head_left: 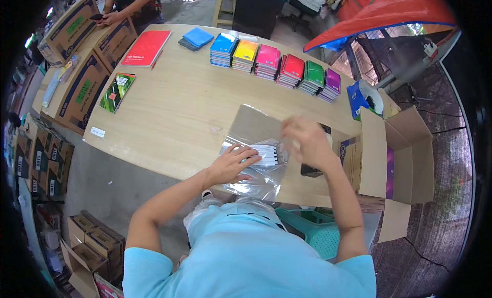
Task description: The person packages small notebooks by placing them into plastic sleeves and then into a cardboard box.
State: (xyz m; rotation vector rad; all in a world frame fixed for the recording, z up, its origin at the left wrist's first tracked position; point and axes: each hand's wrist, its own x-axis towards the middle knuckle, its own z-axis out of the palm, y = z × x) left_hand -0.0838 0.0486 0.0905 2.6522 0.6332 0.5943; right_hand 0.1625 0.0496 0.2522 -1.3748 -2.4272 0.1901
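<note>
My left hand [233, 163] lies flat with fingers stretched over a clear plastic sheet [251, 122] near the table's front edge. Under its fingertips is a small white notebook or stack of pages [265, 154] with dark binding marks along its right edge. The plastic lies around it, and I cannot tell whether it is fully wrapped. To the right, my right hand [306, 141] is raised over the sheet's right side. Motion smears its fingers, so whether they hold anything is unclear. A black object [310, 171], perhaps a tape dispenser, stands partly hidden behind that hand.
Stacks of small notebooks [266, 59] in several colours line the table's far side. A red notebook [147, 48], a green notebook [117, 93] and blue cloth [197, 37] lie left. An open carton [376, 159] stands right; a person [134, 5] stands by boxes [77, 93] at far left.
</note>
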